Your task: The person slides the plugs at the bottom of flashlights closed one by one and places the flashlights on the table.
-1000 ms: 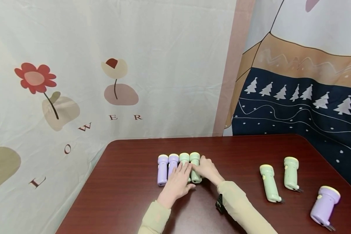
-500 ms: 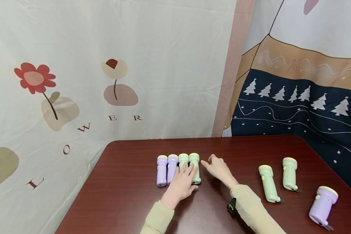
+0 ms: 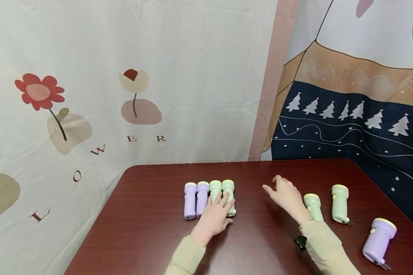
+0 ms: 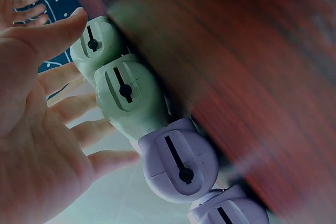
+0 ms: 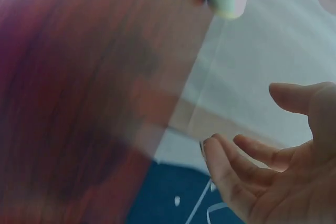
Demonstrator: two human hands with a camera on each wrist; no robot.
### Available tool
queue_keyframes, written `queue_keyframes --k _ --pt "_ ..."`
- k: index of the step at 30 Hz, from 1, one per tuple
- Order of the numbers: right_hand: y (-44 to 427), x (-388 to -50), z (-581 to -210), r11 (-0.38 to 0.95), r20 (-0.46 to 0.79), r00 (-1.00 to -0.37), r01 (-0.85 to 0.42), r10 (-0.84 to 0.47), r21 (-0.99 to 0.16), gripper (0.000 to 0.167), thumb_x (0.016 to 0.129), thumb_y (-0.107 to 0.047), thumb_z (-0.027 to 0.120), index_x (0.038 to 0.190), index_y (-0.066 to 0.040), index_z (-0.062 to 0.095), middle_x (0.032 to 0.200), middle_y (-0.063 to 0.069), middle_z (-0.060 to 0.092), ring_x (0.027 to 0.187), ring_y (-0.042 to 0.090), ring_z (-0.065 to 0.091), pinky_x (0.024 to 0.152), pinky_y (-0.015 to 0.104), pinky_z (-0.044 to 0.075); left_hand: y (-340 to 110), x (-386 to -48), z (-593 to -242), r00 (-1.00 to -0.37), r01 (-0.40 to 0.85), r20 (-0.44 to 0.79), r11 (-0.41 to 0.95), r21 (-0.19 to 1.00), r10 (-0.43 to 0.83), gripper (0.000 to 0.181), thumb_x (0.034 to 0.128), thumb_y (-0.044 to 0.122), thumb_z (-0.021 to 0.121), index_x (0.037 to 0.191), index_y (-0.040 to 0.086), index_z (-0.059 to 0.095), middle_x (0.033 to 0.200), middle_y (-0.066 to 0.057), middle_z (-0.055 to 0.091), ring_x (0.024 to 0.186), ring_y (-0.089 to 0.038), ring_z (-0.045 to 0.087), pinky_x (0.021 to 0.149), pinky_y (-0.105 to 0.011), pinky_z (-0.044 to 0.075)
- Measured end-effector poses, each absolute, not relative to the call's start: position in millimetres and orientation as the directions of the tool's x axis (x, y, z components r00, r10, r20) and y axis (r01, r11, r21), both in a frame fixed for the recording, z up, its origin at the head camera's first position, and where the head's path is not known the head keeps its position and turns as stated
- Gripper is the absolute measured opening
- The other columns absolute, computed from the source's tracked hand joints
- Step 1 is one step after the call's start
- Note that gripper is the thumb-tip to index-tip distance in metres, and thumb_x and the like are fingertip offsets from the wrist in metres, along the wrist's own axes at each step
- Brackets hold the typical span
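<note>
Left hand [image 3: 212, 218] spread over two pale-green cylindrical plastic flashlights [image 3: 228, 188], side by side with two lilac cylindrical plastic flashlights [image 3: 190, 201] on dark-red wood-grain table [image 3: 144, 229]. Right hand [image 3: 285, 194], thumb apart from loosely bent fingers, between that row and three scattered flashlights [image 3: 340, 203] (two pale green, one partly behind cream fabric sleeve [image 3: 325, 242]; one lilac).

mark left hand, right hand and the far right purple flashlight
Left hand [image 3: 212, 218]: head view, back of the hand
Right hand [image 3: 286, 196]: head view, back of the hand
Purple flashlight [image 3: 377, 242]: head view, its barrel
</note>
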State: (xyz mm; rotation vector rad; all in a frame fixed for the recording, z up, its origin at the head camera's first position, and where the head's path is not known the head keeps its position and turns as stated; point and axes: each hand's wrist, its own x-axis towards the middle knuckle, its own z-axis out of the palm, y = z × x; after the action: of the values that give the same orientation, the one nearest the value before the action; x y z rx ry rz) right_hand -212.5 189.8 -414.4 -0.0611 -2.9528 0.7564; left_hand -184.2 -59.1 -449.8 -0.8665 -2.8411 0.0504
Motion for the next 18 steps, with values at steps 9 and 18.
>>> queue_keyframes --k 9,18 --pt "233 -192 -405 0.925 0.115 -0.982 0.097 0.149 -0.367 0.053 0.087 -0.034 0.062 0.114 0.01 0.05 0.105 0.034 0.053 0.087 0.046 0.055 0.065 0.052 0.049 -59 -185 -452 -0.815 0.554 0.15 0.829 -0.082 0.56 0.056 0.0846 0.04 0.067 0.136 0.02 0.053 0.147 -0.006 0.045 0.136 -0.026 0.044 0.102 -0.053 0.042" --pt "266 -178 -401 0.926 0.022 -0.974 0.209 0.227 -0.314 0.068 0.088 -0.034 0.059 0.122 0.019 0.036 0.11 0.043 0.04 0.091 0.055 0.047 0.062 0.055 0.046 -60 -185 -451 -0.811 0.561 0.148 0.824 -0.081 0.566 0.055 0.0853 0.039 0.066 0.136 0.02 0.053 0.147 -0.007 0.045 0.135 -0.027 0.044 0.103 -0.054 0.042"
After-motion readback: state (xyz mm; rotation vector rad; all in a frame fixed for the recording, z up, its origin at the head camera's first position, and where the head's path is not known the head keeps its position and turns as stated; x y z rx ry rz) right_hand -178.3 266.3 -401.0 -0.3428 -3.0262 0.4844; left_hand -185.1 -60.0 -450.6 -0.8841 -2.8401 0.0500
